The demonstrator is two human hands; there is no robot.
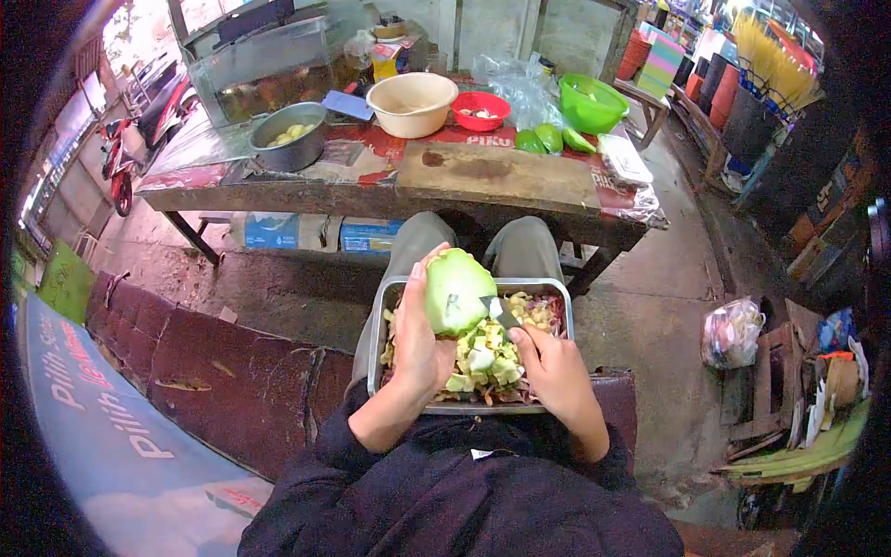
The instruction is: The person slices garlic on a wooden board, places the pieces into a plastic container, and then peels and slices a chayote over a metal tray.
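My left hand (419,343) is wrapped round a large pale green cut fruit (457,290), its flat face turned up and a small dark mark near its middle. In my right hand (552,367) is a knife (502,313), its blade tip right at the fruit's lower right edge. Both hands are over a rectangular metal tray (375,345) resting on my lap. Chopped pale green and yellowish pieces (483,360) are heaped in the tray, with brownish and purplish shreds around them.
On the wooden table (501,176) ahead stand a grey pot (289,153), a cream basin (411,125), a red bowl (481,121) and a green basin (594,110). Several green fruits (549,139) lie near a white container (625,160). Brooms (770,60) stand at right.
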